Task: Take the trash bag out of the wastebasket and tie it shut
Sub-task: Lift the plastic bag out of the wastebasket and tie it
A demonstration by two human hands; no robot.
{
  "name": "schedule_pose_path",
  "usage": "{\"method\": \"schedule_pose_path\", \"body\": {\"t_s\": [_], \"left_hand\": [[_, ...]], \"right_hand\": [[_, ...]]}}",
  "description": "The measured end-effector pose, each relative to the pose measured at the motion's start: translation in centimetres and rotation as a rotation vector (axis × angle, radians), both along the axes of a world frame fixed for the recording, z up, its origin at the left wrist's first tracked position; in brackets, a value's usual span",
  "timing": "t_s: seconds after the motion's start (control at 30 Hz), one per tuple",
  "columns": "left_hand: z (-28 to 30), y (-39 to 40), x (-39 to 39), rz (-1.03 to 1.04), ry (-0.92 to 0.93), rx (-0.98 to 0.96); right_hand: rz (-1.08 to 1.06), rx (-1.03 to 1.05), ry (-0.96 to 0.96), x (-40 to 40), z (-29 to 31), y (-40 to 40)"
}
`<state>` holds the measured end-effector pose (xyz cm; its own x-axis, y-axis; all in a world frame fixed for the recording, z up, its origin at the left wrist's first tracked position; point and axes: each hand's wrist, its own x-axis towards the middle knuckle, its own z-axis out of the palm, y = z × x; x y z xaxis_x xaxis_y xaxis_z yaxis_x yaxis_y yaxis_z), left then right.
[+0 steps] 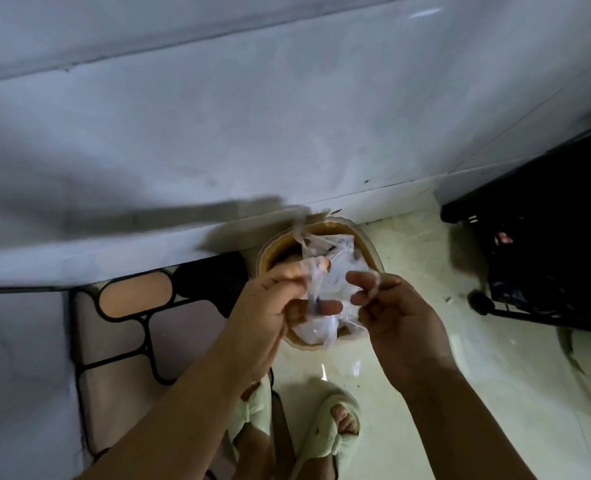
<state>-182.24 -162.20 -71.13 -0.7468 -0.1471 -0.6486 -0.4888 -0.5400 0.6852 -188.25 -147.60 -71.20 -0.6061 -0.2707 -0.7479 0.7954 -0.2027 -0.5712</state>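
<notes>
bag: clear plastic bag (325,292) is hanging over the open mouth of the bin, pretty much between both hands, stuff inside too blurry to make out
bin: round tan bin (270,247) is sitting on the floor right against the wall
left hand: left hand (270,306) is pinching a twisted strip of the bag's top, fingers closed on it
right hand: right hand (401,317) is gripping the other strip, looped over its fingers
mat: patterned mat (121,327) is lying left of the bin
feet: slippers (325,427) are standing just below the bin
</notes>
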Motion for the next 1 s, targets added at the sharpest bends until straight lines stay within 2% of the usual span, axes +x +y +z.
{"method": "schedule_pose_path", "body": {"t_s": [0.13, 0.2, 0.37, 0.43, 0.5, 0.63, 0.73, 0.8, 0.87, 0.93, 1.0], "left_hand": [[0.2, 0.8, -0.5, -0.242, 0.041, -0.343], [0.2, 1.1, -0.6, -0.268, 0.068, -0.415], [0.4, 1.2, -1.0, -0.311, 0.106, -0.300], [0.1, 1.1, -0.9, -0.346, 0.084, -0.346], [-0.1, 0.9, -0.9, -0.365, 0.055, -0.394], [0.0, 0.3, -0.8, -0.401, -0.021, -0.370], [0.1, -0.4, -0.7, -0.416, -0.054, -0.440], [-0.2, -0.4, -0.3, -0.309, -0.085, -0.297], [-0.6, -0.1, 0.3, -0.158, -0.121, -0.111], [-0.5, 0.1, 0.8, -0.074, -0.115, 0.015], [-0.4, 0.0, 0.8, -0.146, -0.115, -0.047]], "right_hand": [[0.179, 0.070, 0.101, 0.0, 1.0, -0.6], [0.228, 0.041, 0.100, 0.0, 1.1, -0.6], [0.360, -0.053, 0.108, -0.2, 0.8, -0.2], [0.371, -0.055, 0.103, -0.2, 0.5, 0.0], [0.342, -0.019, 0.098, -0.2, 0.3, 0.1], [0.339, 0.084, 0.100, -0.5, 0.1, 0.8], [0.146, 0.061, -0.048, -0.7, -0.5, 1.5], [-0.021, -0.052, -0.225, -0.8, -0.9, 1.8], [-0.098, -0.140, -0.313, -0.7, -0.9, 1.5], [0.061, -0.078, -0.248, -0.8, -0.7, 1.1], [0.420, 0.160, -0.032, -1.0, -0.4, 1.0]]}}
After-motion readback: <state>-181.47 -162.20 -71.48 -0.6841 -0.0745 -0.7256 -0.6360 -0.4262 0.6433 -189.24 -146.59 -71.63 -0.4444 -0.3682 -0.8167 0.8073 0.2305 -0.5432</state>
